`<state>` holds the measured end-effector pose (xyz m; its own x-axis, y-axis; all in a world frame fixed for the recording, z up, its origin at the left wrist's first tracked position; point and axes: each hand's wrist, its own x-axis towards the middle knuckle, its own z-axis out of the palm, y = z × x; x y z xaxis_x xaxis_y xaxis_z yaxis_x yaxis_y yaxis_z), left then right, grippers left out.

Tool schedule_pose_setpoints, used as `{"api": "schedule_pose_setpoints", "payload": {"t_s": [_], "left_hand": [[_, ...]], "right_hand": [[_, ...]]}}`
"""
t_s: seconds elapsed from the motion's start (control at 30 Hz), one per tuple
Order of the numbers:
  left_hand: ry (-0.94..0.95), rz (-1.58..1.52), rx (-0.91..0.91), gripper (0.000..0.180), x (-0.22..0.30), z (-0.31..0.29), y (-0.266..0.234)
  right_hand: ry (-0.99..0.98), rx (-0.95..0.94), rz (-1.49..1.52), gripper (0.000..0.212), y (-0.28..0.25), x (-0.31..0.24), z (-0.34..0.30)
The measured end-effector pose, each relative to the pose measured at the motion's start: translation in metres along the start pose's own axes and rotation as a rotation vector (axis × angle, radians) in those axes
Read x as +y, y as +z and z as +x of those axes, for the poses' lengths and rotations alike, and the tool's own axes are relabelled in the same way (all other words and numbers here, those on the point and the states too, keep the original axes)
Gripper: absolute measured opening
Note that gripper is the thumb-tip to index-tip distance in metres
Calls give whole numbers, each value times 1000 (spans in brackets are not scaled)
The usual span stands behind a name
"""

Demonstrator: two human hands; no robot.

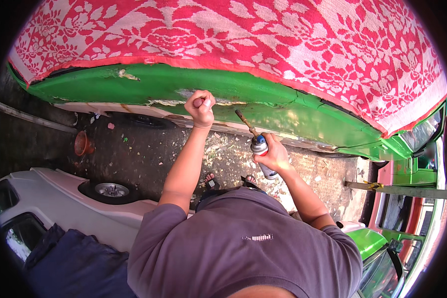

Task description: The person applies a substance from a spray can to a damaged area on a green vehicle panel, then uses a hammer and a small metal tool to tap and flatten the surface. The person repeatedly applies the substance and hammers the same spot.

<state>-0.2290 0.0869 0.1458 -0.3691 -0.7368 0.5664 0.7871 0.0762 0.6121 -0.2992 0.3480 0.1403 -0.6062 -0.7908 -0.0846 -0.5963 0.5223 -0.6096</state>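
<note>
Head view: the torch (pixel 259 144) is gripped in the right hand (pixel 274 153), nozzle (pixel 245 121) toward the green panel (pixel 223 82). What seems a handle (pixel 198 103) is clasped in the left hand (pixel 203 114), near a ragged bared strip (pixel 164 103). Most of the panel is left green.

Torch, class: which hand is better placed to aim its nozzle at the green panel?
Probably the right hand: it grips the torch, whose nozzle points toward the green panel. The left hand is closed in front of the panel, apart from the torch.
</note>
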Motion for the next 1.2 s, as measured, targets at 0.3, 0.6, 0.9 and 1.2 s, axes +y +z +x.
{"api": "schedule_pose_setpoints", "payload": {"t_s": [0.3,0.6,0.9,1.2], "left_hand": [[17,9,-2,8,7,-4,-6],[-70,83,74,13,3,12,-6],[-40,47,23,8,10,13,-7],[48,-53,14,7,18,0,-6]], "right_hand": [[9,-16,-8,68,4,-11,5],[-26,-10,-2,69,0,-13,19],[10,-66,-9,70,4,-20,16],[0,-48,-23,67,0,-20,14]]}}
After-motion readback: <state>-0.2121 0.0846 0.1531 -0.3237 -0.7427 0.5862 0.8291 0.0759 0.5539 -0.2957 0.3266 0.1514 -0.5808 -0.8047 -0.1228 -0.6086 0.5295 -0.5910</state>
